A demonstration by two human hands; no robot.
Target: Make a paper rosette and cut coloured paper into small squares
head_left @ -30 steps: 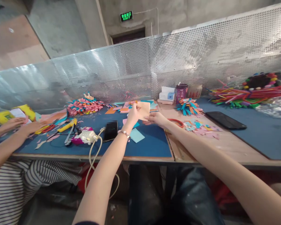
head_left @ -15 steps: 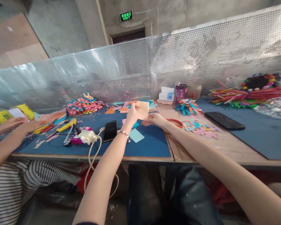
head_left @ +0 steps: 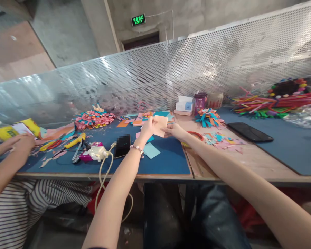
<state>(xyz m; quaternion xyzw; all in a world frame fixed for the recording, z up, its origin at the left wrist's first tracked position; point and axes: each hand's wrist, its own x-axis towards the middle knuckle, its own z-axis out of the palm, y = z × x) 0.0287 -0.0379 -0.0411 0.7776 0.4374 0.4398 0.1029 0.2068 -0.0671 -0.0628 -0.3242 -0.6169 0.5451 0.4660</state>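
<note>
A square of peach paper (head_left: 160,125) is held up above the table between my two hands. My left hand (head_left: 147,128) pinches its left edge. At its lower right edge, the fingers of my right hand (head_left: 175,131) close on the paper. On the blue mat just below lies a light blue paper square (head_left: 151,150), with pink and blue pieces partly hidden behind my left hand. Behind the held sheet, a stack of coloured paper (head_left: 138,121) lies toward the back of the table.
A power strip (head_left: 94,152) with a cable and a dark phone (head_left: 122,146) lie left of my arm. To the right are a paper-strip bundle (head_left: 208,117), paper scraps (head_left: 220,140) and a black phone (head_left: 250,132). A co-worker's hands (head_left: 22,147) work at the far left.
The peach paper and both my hands have shifted slightly right and a little down, with the sheet still gripped. The co-worker's hands have moved closer together.
</note>
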